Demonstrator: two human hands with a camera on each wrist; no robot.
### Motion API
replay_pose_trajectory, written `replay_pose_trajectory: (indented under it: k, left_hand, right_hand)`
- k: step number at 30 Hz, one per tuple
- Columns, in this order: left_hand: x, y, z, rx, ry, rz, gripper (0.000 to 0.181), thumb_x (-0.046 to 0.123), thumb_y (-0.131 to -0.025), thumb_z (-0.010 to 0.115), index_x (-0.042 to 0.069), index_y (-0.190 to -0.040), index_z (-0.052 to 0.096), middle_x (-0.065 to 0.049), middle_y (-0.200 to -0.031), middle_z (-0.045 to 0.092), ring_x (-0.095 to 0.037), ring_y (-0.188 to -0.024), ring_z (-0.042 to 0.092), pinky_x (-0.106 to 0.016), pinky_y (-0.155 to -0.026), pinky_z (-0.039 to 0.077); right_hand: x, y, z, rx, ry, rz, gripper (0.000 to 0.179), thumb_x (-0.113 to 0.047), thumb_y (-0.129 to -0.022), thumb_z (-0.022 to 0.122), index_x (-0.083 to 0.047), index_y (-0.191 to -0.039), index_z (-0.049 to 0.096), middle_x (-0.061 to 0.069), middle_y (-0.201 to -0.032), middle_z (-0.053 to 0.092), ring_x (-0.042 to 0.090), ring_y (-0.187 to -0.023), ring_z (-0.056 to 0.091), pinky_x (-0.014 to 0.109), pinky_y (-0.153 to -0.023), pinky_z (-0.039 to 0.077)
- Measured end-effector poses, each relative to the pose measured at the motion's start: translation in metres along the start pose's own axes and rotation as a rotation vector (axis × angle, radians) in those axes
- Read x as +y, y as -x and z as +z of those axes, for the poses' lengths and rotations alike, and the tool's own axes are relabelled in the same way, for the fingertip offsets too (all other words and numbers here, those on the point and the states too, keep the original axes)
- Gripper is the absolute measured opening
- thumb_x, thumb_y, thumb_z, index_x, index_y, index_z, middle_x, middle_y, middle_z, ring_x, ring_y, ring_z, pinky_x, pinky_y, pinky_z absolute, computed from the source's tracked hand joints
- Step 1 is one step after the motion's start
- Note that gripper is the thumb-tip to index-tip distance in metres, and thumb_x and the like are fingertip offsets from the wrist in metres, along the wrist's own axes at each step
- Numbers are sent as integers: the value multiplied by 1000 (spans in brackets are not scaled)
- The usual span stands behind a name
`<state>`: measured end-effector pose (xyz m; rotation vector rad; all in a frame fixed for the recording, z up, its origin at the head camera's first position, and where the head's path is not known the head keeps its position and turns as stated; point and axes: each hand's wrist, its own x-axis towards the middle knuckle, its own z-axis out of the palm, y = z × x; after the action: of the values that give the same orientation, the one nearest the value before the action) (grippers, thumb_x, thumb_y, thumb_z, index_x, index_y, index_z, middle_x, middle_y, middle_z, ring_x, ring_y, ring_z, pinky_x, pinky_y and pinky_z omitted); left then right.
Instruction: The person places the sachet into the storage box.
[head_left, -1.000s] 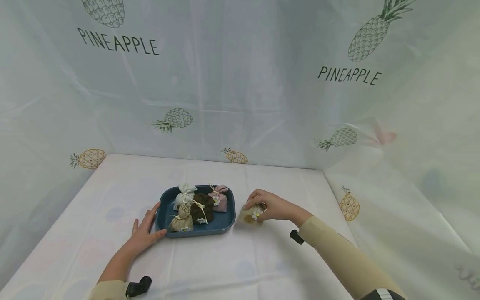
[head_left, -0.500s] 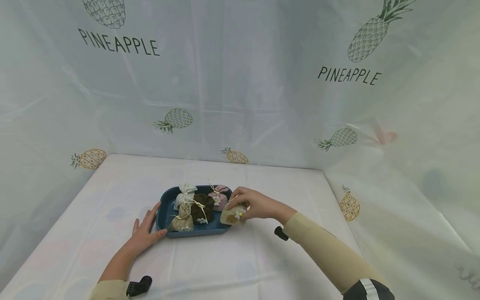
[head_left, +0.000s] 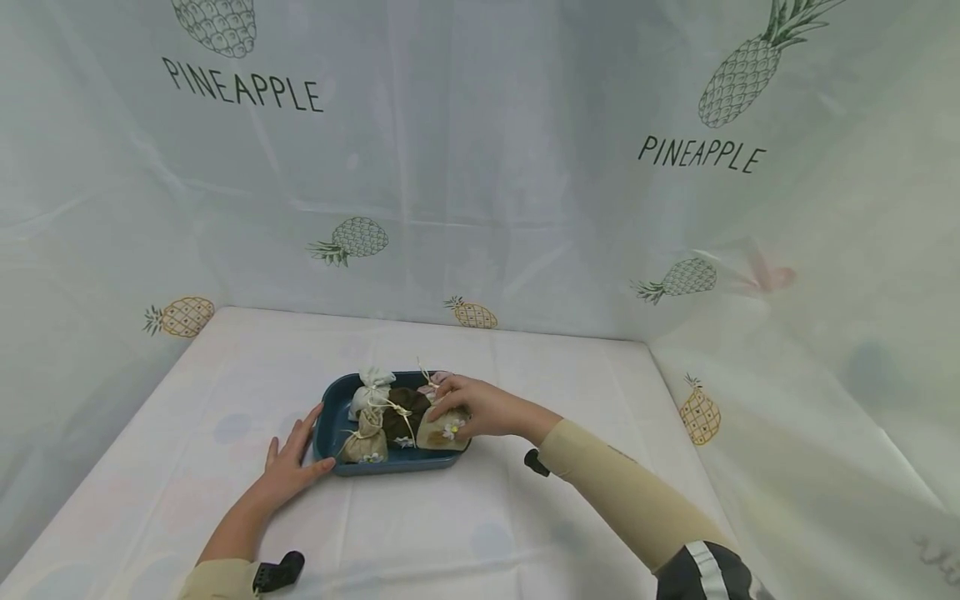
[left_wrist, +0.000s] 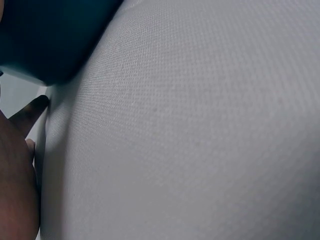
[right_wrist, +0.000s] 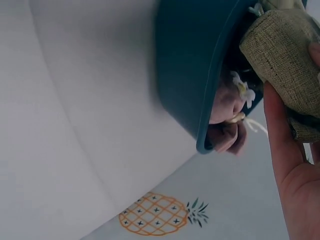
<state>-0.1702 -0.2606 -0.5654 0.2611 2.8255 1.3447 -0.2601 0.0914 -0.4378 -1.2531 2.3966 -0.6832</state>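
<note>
My right hand (head_left: 491,410) pinches a beige cloth sachet (head_left: 437,433) with a small white flower, over the right end of a blue tray (head_left: 390,470). From the right wrist view, the coarse weave of this sachet (right_wrist: 287,55) shows between thumb and fingers, above the tray's rim. Fingers spread, my left hand (head_left: 285,471) rests against the tray's left end. In the tray sit a white sachet (head_left: 365,400), a dark brown sachet (head_left: 408,408) and a tan sachet (head_left: 362,447), tied with cord. A pink sachet (right_wrist: 227,102) is mostly hidden behind my right hand in the head view.
The tray stands on a table with a white cloth (head_left: 420,542). Behind and to the right hangs a pale curtain (head_left: 510,167) printed with pineapples, which meets the table's back edge.
My right hand has carried the beige sachet leftward from the cloth beside the tray to over its right end, covering much of the pink sachet. The left hand has stayed in place.
</note>
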Motion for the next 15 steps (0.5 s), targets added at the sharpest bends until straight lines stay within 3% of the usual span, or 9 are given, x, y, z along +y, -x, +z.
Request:
replay_pose_trajectory:
  k: [15]
  left_hand:
    - [1, 1, 0, 4, -6, 2, 99, 51, -85, 69, 15, -157, 11, -37, -151, 20, -55, -141, 5, -69, -104, -13]
  right_hand:
    - [-4, -11, 14, -44, 156, 6, 47, 0, -79, 78, -25, -118, 71, -2, -129, 50, 12, -117, 50, 20, -86, 46]
